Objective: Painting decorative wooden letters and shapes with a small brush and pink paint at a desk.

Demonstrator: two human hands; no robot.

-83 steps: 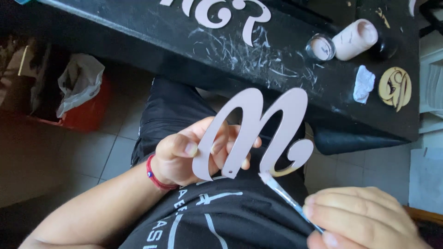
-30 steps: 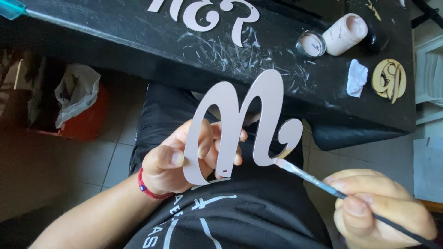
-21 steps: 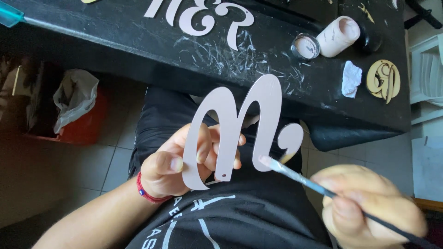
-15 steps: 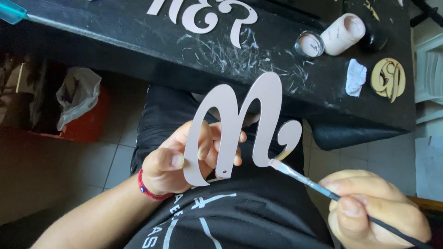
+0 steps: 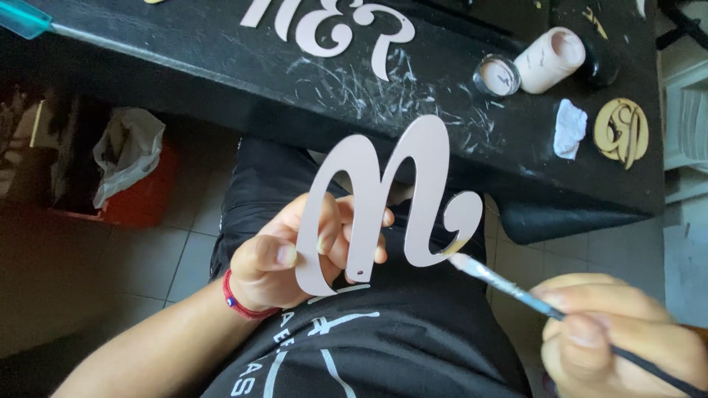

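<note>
Above the lap, pale cutout letter (image 5: 383,206) upright, paintbrush (image 5: 509,289) tip touching its curl

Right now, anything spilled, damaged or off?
No spill. The black table is streaked with pale paint scratches near the painted cutout letters, and the paint bottle lies on its side, uncapped, beside its lid.

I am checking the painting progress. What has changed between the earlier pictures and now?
The right hand drew the brush back, then returned its tip to the lower edge of the letter's curl. The left hand still holds the letter, slightly shifted. The table items stayed put.
</note>
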